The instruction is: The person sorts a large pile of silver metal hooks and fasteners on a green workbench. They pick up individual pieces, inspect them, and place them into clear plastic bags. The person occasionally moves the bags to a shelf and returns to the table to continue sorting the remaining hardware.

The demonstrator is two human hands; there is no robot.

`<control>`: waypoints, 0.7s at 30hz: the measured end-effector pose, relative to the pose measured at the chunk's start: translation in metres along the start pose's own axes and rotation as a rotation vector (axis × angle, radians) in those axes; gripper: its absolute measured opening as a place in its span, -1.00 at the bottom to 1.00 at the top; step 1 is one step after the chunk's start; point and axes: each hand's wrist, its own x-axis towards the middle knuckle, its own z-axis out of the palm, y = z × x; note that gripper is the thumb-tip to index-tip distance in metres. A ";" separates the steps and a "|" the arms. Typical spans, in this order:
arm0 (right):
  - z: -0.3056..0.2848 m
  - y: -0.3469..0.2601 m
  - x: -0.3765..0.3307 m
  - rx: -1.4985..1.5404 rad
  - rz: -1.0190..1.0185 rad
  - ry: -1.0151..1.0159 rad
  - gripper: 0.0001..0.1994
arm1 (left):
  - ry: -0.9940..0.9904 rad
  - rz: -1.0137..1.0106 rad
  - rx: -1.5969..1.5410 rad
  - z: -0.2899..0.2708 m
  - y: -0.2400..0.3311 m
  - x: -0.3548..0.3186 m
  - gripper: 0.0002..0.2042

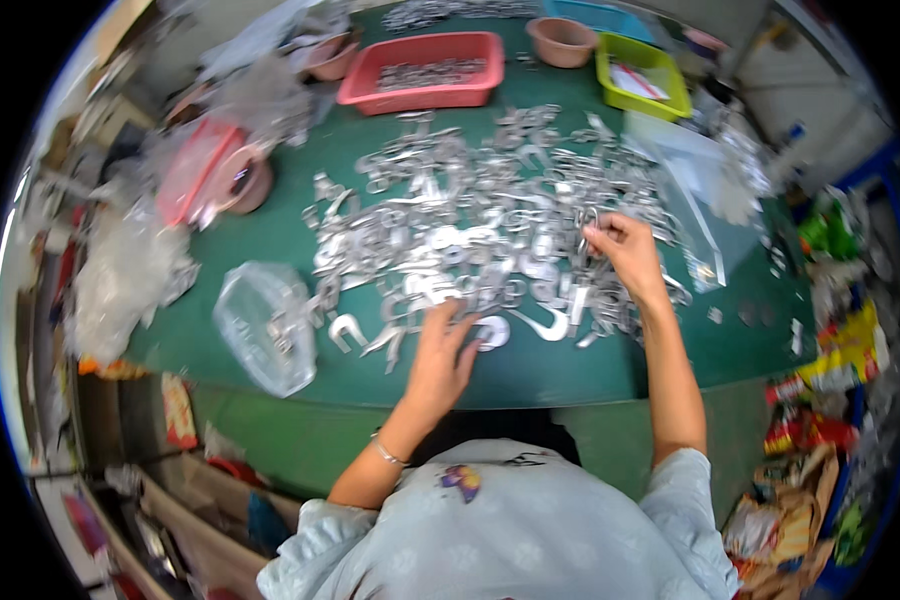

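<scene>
Here, looking down from the head camera, we see a big heap of small shiny silver metal parts [490, 225] spread across the round green table [300, 230]. Our right hand [625, 250] is pinched shut on a few of those parts at the heap's right side. Our left hand [445, 345] lies flat and open on the near edge of the heap, fingers spread, holding nothing. We think it goes best if we lift only a few pieces at once, so they do not tangle or slip. A clear plastic bag [265, 325] sits to the left, and a red plastic tray [425, 70] waits at the far side.
</scene>
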 end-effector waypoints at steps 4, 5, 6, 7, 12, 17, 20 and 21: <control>0.113 -0.071 -0.019 0.504 0.049 -0.429 -0.86 | 0.214 -0.067 -0.060 -0.023 0.008 -0.027 -0.70; 0.143 -0.089 -0.022 0.570 0.031 -0.539 -0.84 | 0.293 -0.096 -0.059 -0.029 0.010 -0.035 -0.71; 0.172 -0.102 -0.022 0.626 0.030 -0.622 -0.82 | 0.373 -0.117 -0.064 -0.034 0.012 -0.043 -0.72; 0.201 -0.111 -0.019 0.675 0.029 -0.692 -0.80 | 0.514 -0.070 -0.053 -0.037 0.007 -0.053 -0.73; 0.284 -0.115 -0.016 0.567 -0.106 -1.027 -0.77 | 1.092 -0.157 0.227 -0.075 -0.018 -0.083 -0.54; 0.225 -0.106 -0.043 0.097 -0.614 -0.441 -0.72 | 0.993 -0.559 -0.169 -0.126 -0.046 -0.073 -0.42; 0.137 -0.068 -0.059 -0.073 -0.435 -0.359 -0.75 | 0.899 -0.518 -0.345 -0.131 -0.065 -0.073 -0.51; 0.104 -0.051 -0.067 -0.098 -0.288 -0.217 -0.78 | 0.890 -0.494 -0.323 -0.131 -0.066 -0.071 -0.53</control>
